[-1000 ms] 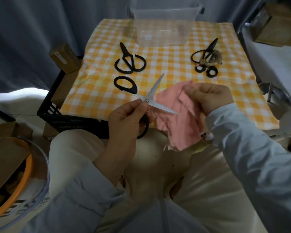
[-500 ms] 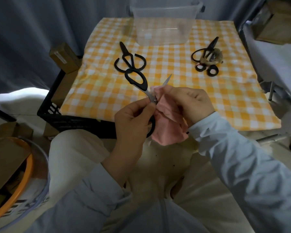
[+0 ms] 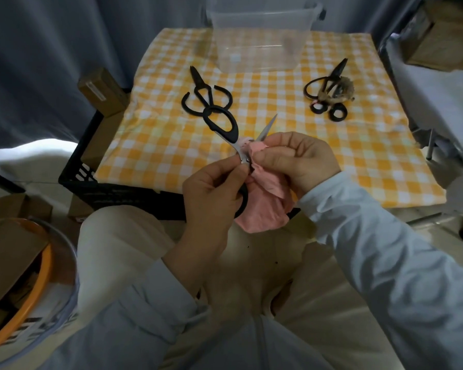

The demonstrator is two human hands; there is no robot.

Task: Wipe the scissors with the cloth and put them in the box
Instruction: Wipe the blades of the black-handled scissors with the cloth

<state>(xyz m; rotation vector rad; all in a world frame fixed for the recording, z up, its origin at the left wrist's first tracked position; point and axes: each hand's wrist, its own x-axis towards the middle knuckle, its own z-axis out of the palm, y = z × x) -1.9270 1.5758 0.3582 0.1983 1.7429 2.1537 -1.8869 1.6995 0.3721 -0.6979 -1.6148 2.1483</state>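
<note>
At six o'clock our left hand grips black-handled steel scissors, right hand pinching crumpled pink cloth; let's wipe tipward.

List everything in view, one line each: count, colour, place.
held scissors: one, black handles, silver blades, open, above the table's near edge
cloth: one, pink, against the held scissors near the pivot, hanging below
box: one, clear plastic, table's far edge
left scissors: one, black, on tablecloth, left of centre
right scissors: black, count unclear, on tablecloth at right, with a brownish bundle
tablecloth: one, yellow-white check
crate: one, black, under tablecloth, left
cardboard boxes: several, brown, left and far right
tub: one, orange-rimmed, lower left
left hand: grips held scissors
right hand: pinches cloth
</note>
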